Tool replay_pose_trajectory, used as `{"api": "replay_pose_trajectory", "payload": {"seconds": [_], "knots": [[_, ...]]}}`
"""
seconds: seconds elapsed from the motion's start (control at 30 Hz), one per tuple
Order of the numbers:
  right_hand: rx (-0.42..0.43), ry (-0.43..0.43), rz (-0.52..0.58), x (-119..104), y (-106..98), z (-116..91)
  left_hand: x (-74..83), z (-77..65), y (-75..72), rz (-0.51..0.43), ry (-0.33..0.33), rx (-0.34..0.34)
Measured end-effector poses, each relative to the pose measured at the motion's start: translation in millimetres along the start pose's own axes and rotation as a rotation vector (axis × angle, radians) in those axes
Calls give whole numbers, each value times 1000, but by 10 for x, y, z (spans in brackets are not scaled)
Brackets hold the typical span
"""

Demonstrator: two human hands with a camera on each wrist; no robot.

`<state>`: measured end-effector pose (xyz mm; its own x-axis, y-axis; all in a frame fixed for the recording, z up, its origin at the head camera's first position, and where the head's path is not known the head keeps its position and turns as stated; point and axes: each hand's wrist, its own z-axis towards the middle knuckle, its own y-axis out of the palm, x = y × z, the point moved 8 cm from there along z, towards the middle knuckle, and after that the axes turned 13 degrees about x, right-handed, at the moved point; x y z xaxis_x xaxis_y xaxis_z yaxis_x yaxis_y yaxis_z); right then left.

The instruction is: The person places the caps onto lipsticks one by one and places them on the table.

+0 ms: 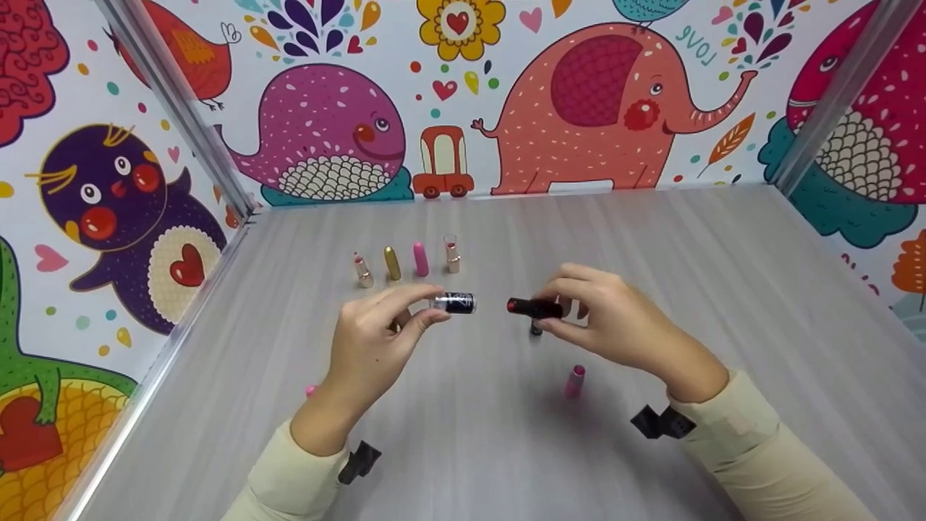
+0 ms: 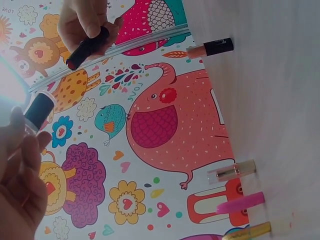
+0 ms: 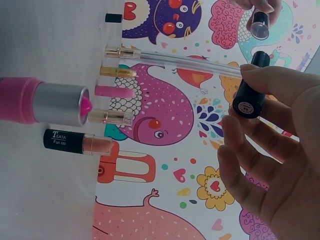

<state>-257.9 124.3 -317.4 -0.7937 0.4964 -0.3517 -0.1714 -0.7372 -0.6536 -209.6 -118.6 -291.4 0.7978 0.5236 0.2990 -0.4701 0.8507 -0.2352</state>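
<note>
My left hand [image 1: 376, 333] pinches a short black-and-clear lipstick cap [image 1: 457, 302] between thumb and fingers, tilted sideways above the table. Across a small gap, my right hand [image 1: 611, 318] holds a black lipstick [image 1: 539, 308] by its base, its red tip pointing toward the cap. In the right wrist view a round label shows on the end of the lipstick [image 3: 250, 97]. Below the right hand, partly hidden in the head view, stands another black lipstick with a peach, clear-topped end [image 3: 75, 142]. A pink lipstick with a silver collar [image 1: 575, 381] stands uncapped nearer to me.
Behind the hands stand a clear-capped lipstick [image 1: 363, 270], a gold tube [image 1: 392, 263], a pink tube [image 1: 420, 259] and another clear-capped lipstick [image 1: 452, 255]. A pink thing [image 1: 311, 391] is mostly hidden by my left wrist. Printed panels [image 1: 448, 94] enclose the grey table [image 1: 463, 449].
</note>
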Motion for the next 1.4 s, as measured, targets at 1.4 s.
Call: {"api": "replay_pose_trajectory", "payload": {"seconds": [1.4], "knots": [[46, -81, 11, -240, -40, 41, 126, -116, 144, -51, 62, 42]]}}
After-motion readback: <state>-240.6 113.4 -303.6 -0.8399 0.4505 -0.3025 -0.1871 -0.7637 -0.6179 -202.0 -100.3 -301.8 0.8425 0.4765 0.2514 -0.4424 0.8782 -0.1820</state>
